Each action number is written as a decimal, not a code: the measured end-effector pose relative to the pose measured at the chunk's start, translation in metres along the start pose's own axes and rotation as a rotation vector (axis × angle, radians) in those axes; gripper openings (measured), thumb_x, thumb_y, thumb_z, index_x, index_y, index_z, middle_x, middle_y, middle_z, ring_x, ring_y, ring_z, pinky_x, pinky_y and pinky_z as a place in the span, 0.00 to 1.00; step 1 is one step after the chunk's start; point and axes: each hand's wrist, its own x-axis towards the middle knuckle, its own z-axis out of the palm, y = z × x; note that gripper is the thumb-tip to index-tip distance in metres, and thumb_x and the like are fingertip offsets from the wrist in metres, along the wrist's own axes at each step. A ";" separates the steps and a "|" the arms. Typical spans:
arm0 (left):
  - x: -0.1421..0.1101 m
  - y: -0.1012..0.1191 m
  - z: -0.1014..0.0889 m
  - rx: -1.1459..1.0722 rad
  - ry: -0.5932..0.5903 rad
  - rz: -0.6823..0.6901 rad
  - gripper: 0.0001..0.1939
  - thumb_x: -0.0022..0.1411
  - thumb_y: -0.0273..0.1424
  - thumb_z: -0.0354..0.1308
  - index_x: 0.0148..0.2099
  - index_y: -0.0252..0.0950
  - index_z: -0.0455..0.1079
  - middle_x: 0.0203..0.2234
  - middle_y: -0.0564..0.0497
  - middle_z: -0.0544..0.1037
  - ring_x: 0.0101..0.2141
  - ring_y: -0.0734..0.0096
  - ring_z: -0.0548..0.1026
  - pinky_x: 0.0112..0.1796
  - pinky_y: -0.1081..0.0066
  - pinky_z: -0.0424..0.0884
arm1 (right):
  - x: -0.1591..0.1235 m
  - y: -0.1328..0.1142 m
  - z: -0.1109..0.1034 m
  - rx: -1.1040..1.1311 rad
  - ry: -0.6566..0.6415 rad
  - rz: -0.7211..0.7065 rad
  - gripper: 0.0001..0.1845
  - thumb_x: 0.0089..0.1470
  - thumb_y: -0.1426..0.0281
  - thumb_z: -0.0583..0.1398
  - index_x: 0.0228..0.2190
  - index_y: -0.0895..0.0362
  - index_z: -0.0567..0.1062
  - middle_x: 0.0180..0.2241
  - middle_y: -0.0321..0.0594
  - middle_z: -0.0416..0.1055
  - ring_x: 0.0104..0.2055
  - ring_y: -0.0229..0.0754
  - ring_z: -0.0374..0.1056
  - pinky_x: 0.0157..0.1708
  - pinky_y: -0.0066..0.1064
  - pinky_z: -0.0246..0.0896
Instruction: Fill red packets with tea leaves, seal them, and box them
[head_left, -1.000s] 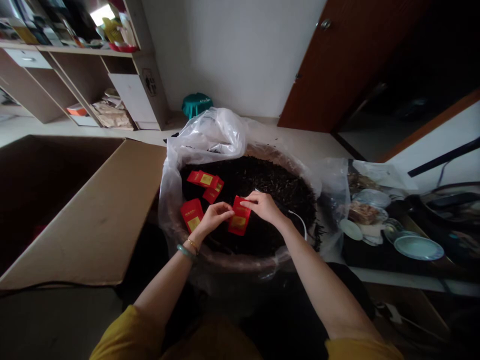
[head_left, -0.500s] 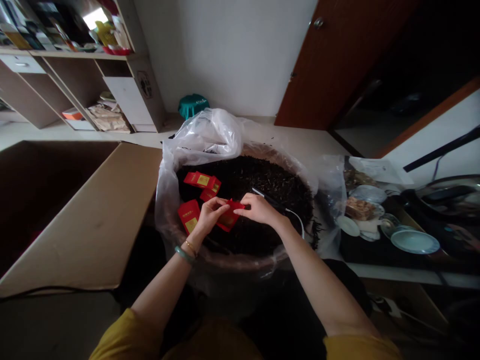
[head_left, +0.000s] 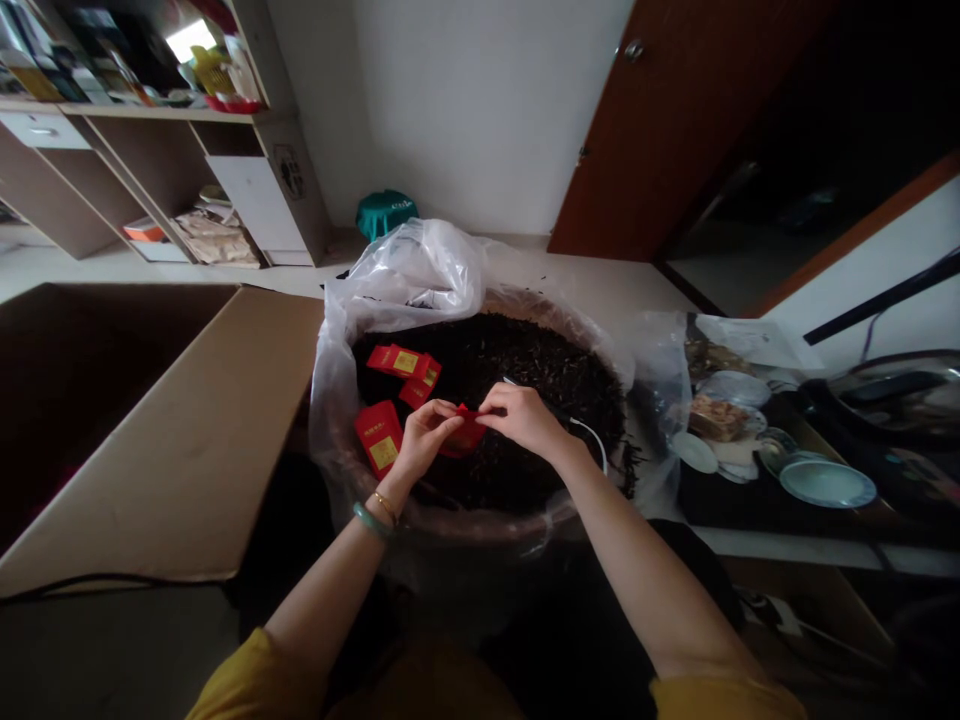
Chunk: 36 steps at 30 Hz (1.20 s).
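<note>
My left hand [head_left: 426,437] and my right hand [head_left: 521,415] pinch the top edge of a red packet [head_left: 466,436] from both sides, above a round basket lined with clear plastic [head_left: 330,370]. Dark, dry leaf-like bits, perhaps tea, [head_left: 555,350] fill the basket. Left of my left hand lies a red packet with a yellow label [head_left: 380,437]. Several more red packets [head_left: 405,362] rest farther back on the leaves. Partly hidden behind my right hand is a dark flat object, from which a white cable [head_left: 596,438] curves.
A large open cardboard box [head_left: 172,430] stands at the left. To the right, a low table holds a bowl [head_left: 827,482], a white lid [head_left: 695,452] and a tub of brownish bits [head_left: 720,415]. Behind are a teal bin [head_left: 385,212], a shelf unit [head_left: 259,215] and a brown door [head_left: 660,130].
The packet's top edge has been pinched flatter and tilted, so less of its front shows. Both hands stay in nearly the same place, with fingers shifted slightly.
</note>
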 end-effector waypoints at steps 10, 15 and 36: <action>0.002 0.001 0.003 -0.166 -0.044 -0.346 0.17 0.39 0.37 0.71 0.29 0.32 0.72 0.24 0.52 0.77 0.25 0.74 0.73 0.29 0.73 0.69 | 0.002 0.006 0.007 0.248 0.069 0.178 0.02 0.46 0.70 0.66 0.24 0.56 0.79 0.25 0.36 0.75 0.27 0.37 0.69 0.29 0.27 0.62; 0.002 -0.002 0.008 -0.173 0.004 -0.325 0.17 0.39 0.39 0.71 0.28 0.34 0.71 0.23 0.54 0.76 0.24 0.75 0.72 0.28 0.74 0.68 | 0.002 0.010 0.001 0.138 -0.068 0.272 0.07 0.48 0.66 0.65 0.25 0.57 0.78 0.23 0.34 0.71 0.22 0.34 0.63 0.24 0.27 0.57; 0.001 -0.006 0.012 -0.057 0.047 -0.252 0.17 0.42 0.41 0.69 0.28 0.33 0.70 0.21 0.56 0.74 0.23 0.75 0.70 0.27 0.75 0.66 | 0.001 0.010 0.012 0.081 0.003 0.200 0.07 0.47 0.73 0.65 0.32 0.56 0.78 0.29 0.36 0.72 0.31 0.37 0.68 0.35 0.30 0.62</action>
